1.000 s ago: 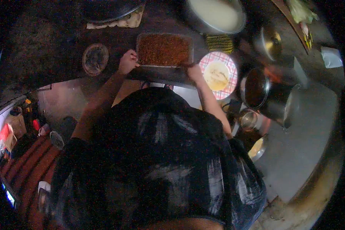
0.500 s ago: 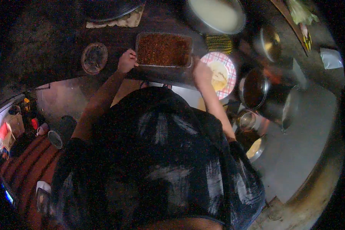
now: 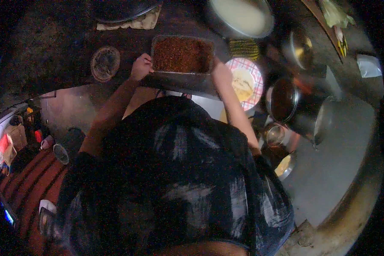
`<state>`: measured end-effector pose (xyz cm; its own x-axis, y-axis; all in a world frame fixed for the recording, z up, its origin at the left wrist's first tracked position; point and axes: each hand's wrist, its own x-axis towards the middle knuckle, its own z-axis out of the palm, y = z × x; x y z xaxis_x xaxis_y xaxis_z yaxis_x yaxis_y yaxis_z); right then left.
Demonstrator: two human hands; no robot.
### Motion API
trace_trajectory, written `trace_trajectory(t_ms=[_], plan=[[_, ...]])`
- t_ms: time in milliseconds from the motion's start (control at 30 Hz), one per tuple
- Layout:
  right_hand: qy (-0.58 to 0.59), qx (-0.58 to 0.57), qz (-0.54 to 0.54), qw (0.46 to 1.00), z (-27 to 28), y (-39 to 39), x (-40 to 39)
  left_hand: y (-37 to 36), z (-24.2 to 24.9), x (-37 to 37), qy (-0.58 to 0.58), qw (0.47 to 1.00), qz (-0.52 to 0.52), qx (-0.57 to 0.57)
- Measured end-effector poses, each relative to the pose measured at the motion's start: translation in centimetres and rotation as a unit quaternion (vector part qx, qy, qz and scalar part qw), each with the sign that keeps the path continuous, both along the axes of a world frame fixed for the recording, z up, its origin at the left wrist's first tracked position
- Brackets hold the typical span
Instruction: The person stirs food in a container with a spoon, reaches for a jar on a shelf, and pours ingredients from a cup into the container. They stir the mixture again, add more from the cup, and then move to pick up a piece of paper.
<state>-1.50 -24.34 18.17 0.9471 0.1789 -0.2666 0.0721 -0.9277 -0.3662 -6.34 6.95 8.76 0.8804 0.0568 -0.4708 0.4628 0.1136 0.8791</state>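
Note:
A clear rectangular dish (image 3: 182, 72) filled with brown, crumbly stuff lies on the dark table. My left hand (image 3: 141, 67) is at its front left corner, fingers curled closed against the edge. At the front right corner is my right hand (image 3: 222, 76), close against the dish's side; its fingers are blurred and mostly hidden. Just right of that hand stands a plate with a pink checked rim (image 3: 257, 90), holding something pale and yellowish. A round, see-through lid or shallow dish (image 3: 105, 64) lies left of my left hand.
A large pot of whitish liquid (image 3: 242, 18) stands at the back, with a yellow-and-black striped pad (image 3: 244, 49) in front. Metal pots (image 3: 282, 100) crowd the right. A dark round pan (image 3: 123, 9) rests on a cloth (image 3: 147, 21) at the back left.
My right hand has moved a little left and up, closer to the dish's right corner. My left hand and the dish have hardly moved.

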Motion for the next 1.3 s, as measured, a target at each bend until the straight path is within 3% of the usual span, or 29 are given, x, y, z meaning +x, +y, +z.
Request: trace_trajectory(t_ms=[67,200,267,367,400,467,500,533,567,633,700,767,833,900,933,1000,1033,1100,1133,1200,1300], plan=[[0.009,0.007,-0.006,1.0,-1.6,0.6,0.7,0.7,-2.7,0.2,-0.054,0.998,0.008,-0.029],[0.04,-0.014,0.063,0.997,-4.2,-0.4,0.9,0.3,-0.7,0.0,-0.005,1.0,-0.013,0.006],[0.032,-0.044,0.072,0.996,-3.3,-1.8,1.3,0.5,-2.3,-0.2,-0.099,0.989,-0.044,0.103],[0.009,-0.064,0.043,0.997,2.1,-1.7,0.1,-0.2,0.0,-0.7,-0.075,0.986,-0.048,0.143],[-0.006,-0.091,0.042,0.995,2.3,-1.7,-0.3,0.2,-0.6,-0.6,-0.074,0.986,-0.048,0.142],[0.007,-0.126,0.06,0.99,2.8,-1.4,-1.5,1.1,-1.7,-0.4,-0.028,0.998,-0.016,-0.049],[0.02,-0.161,0.076,0.984,3.1,-1.2,-2.0,0.7,-0.9,-0.6,-0.027,0.998,-0.017,-0.05],[0.021,-0.161,0.076,0.984,2.8,-0.9,-2.3,0.0,0.8,-0.9,-0.021,0.999,-0.015,0.019],[0.032,-0.148,0.087,0.985,1.9,-0.8,-2.6,-0.6,2.1,-1.1,-0.015,0.996,-0.012,0.088],[0.042,-0.138,0.099,0.985,-0.8,-0.9,-2.7,-1.0,2.5,-1.1,-0.02,0.993,-0.017,0.112],[0.041,-0.028,0.037,0.998,-4.9,-1.7,-1.6,-1.2,3.0,-1.0,-0.023,0.99,-0.021,0.139],[0.057,-0.006,0.048,0.997,-9.5,-2.8,-0.1,-1.2,3.4,-0.8,-0.016,0.991,-0.04,0.128],[0.073,0.015,0.057,0.996,-8.6,-2.7,0.0,-1.0,2.7,-0.9,-0.019,0.991,-0.041,0.126],[0.145,0.147,0.123,0.971,-7.2,-2.7,0.3,-0.7,1.8,-0.7,-0.022,0.991,-0.037,0.124],[0.145,0.149,0.124,0.97,-9.3,-2.9,0.6,-0.4,1.2,-0.3,-0.007,0.996,-0.033,0.086],[0.018,0.109,0.201,0.973,-13.0,-3.3,0.8,0.2,-0.3,-0.5,0.01,0.998,-0.029,0.046],[0.018,0.109,0.2,0.974,-10.7,-2.7,0.3,0.3,-1.1,-0.7,-0.058,0.998,-0.02,0.01],[0.197,0.245,-0.023,0.949,-7.1,-1.6,-0.7,0.4,-1.7,-1.0,-0.127,0.991,-0.011,-0.028],[0.198,0.245,-0.023,0.949,-7.5,-1.6,-0.7,0.4,-1.5,-1.0,-0.089,0.996,-0.01,-0.017],[0.323,0.324,-0.168,0.873,-8.3,-1.3,-0.5,0.3,-0.4,-0.8,-0.05,0.999,-0.01,-0.005],[0.314,0.396,-0.194,0.841,-7.1,-1.2,-1.0,-0.7,1.9,-0.8,0.0,0.997,-0.021,0.076]])
